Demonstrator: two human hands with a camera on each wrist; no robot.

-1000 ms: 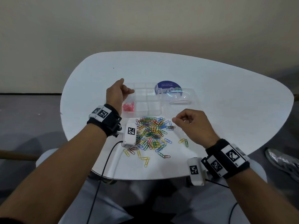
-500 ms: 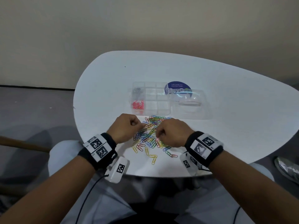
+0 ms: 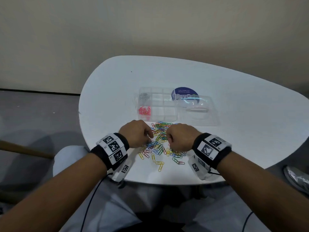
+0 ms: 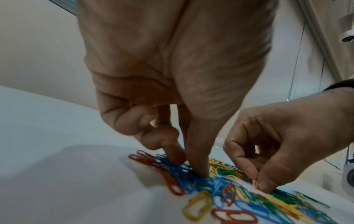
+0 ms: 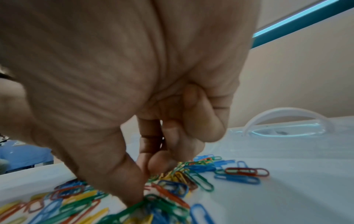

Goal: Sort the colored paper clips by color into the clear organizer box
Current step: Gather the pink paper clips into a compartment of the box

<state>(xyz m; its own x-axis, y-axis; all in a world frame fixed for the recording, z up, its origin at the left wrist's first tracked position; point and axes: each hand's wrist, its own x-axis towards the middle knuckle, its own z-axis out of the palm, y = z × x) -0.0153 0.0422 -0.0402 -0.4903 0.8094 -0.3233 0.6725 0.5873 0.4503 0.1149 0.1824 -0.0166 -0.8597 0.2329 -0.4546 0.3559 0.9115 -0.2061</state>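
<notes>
Both hands work the loose pile of coloured wire paper clips (image 3: 161, 141) on the white table (image 3: 234, 131), near the clear plastic organizer box (image 3: 158, 104). Left hand (image 3: 136, 133) pinches into blue clips (image 4: 201, 180); right hand (image 3: 179, 137) is curled, its hold cannot be told. Best lift single colours clear of tangles.

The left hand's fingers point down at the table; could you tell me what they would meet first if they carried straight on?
The left hand already touches the blue paper clips in the pile; straight on lies the white table beneath.

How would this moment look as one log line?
step: picking | left hand: in mixed paper clip pile | right hand: in pile | clear organizer box: pink, silver clips sorted
</notes>
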